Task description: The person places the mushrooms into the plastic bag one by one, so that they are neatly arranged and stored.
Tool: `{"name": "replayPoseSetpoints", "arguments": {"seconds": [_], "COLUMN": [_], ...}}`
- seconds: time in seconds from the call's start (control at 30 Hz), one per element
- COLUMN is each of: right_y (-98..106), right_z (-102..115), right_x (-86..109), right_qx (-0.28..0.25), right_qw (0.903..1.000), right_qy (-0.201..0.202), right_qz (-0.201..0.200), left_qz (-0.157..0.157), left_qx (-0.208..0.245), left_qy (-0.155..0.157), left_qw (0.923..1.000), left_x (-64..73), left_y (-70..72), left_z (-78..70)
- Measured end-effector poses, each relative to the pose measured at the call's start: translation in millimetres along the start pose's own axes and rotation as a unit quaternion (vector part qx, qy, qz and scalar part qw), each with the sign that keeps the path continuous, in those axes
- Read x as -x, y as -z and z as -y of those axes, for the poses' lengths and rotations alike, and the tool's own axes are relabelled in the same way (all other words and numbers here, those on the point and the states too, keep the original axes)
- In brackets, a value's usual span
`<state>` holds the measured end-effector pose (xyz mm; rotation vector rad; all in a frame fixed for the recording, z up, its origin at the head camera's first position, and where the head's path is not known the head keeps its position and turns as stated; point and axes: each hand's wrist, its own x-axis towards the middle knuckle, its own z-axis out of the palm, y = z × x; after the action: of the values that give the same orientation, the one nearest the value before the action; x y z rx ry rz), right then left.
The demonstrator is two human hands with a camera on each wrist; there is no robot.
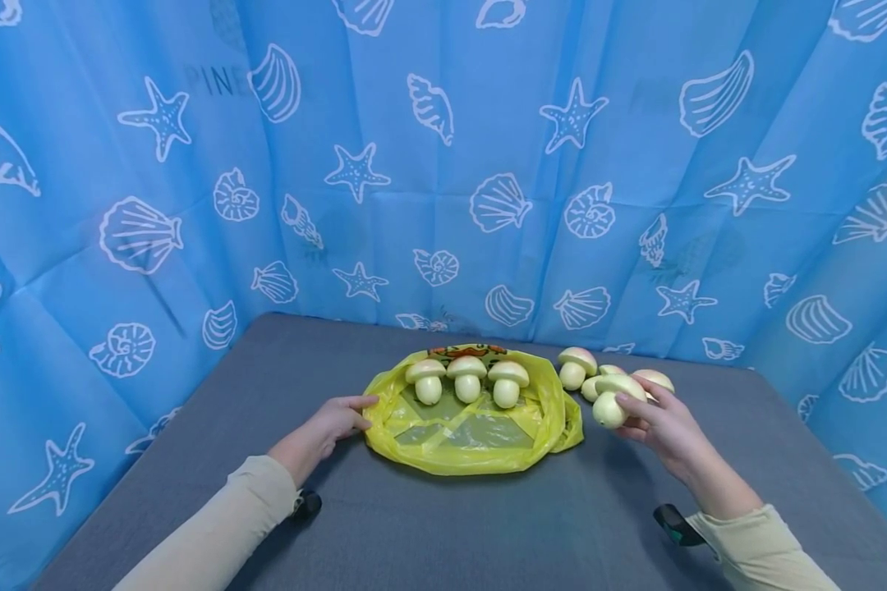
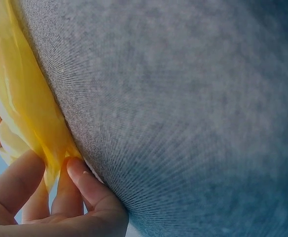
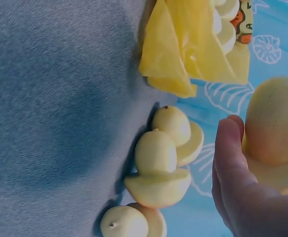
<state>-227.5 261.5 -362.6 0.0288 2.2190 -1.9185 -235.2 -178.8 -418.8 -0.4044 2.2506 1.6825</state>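
A yellow plastic bag (image 1: pixel 451 465) lies with its mouth spread wide on the table. Three pale mushroom-shaped pieces (image 1: pixel 467 379) with pinkish caps stand in a row in its far part. My left hand (image 1: pixel 334 425) pinches the bag's left rim; in the left wrist view thumb and fingers close on the yellow film (image 2: pixel 33 98). My right hand (image 1: pixel 664 433) holds another mushroom (image 1: pixel 610 409), raised to the right of the bag. In the right wrist view this mushroom (image 3: pixel 273 121) shows its rounded stem end, and its right side is cut off by the frame.
Beyond my right hand, three more mushrooms (image 1: pixel 577 366) sit on the grey table (image 1: pixel 443 533), partly hidden in the head view; the right wrist view shows them in a line (image 3: pixel 156 153). A blue curtain (image 1: pixel 429 164) with white shells hangs behind the table.
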Motion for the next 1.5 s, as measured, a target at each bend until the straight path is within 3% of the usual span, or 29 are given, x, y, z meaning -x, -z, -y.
{"name": "replayPoseSetpoints", "arguments": {"seconds": [0.8,1.5], "right_y": [-27,-45], "right_z": [16,21], "right_x": [3.6,2.1], "right_qx": [0.012,-0.001], "right_qw": [0.9992,0.9992], "right_qy": [0.034,0.032], "right_qz": [0.016,0.023], "left_qz": [-0.013,-0.008], "left_qx": [0.001,0.002], "left_qy": [0.015,0.008], "left_qw": [0.9998,0.9999], "left_x": [0.1,0.8], "left_y": [-0.9,0.0], "left_z": [-0.2,0.0]}}
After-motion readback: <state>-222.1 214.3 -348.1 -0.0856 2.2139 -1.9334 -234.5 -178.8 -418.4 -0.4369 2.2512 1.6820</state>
